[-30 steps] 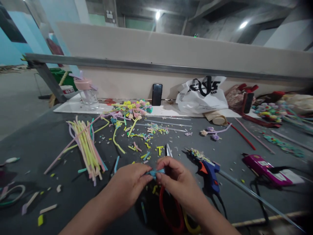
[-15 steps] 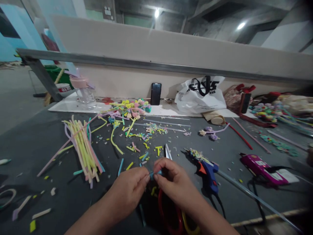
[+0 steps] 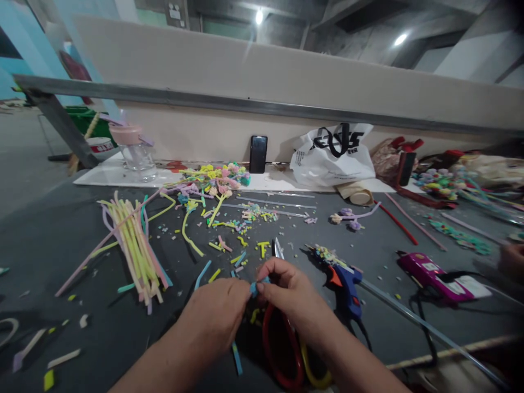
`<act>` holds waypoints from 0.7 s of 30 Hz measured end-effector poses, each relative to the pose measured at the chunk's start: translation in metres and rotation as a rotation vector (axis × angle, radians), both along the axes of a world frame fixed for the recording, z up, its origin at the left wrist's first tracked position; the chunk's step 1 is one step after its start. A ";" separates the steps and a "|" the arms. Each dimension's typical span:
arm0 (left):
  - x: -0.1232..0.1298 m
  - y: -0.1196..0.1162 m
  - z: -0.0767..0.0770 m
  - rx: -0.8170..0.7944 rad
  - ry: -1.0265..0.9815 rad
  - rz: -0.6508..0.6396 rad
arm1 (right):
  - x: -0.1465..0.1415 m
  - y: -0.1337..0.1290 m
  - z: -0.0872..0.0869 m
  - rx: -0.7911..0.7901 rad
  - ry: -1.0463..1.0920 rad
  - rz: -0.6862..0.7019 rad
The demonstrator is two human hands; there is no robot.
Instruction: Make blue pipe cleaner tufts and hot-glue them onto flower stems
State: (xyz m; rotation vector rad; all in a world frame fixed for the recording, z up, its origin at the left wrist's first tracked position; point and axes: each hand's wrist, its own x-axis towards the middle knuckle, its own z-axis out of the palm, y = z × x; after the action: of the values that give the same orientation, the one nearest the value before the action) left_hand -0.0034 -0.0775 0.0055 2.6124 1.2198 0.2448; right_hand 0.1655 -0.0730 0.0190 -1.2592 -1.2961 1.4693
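Blue fuzzy piece is pinched in the right hand's fingers and seemingly held at its other end by the curled left hand, above the table. The left hand has been rolled knuckles-up (its fingertips are hidden now), leaving less exposed; another person's hand has appeared far right.

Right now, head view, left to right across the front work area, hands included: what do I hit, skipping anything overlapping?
Bundle of fuzzy stems → left hand → right hand → blue glue gun → magenta device.
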 end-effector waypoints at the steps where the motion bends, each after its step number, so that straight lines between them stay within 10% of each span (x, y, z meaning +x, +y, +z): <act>1: 0.000 0.000 -0.002 0.004 -0.014 -0.017 | 0.000 0.000 -0.001 -0.009 0.024 -0.004; 12: -0.005 0.005 0.018 -0.535 -0.506 0.113 | 0.006 -0.005 0.012 0.003 0.184 0.165; 21: -0.003 0.003 0.028 -1.003 -0.724 0.178 | 0.010 -0.006 0.015 0.233 -0.150 0.156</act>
State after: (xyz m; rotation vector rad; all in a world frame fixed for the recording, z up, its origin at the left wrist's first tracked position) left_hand -0.0065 -0.0742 0.0339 1.3720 0.9325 0.4204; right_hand 0.1759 -0.0794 0.0343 -1.1523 -1.6467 1.3027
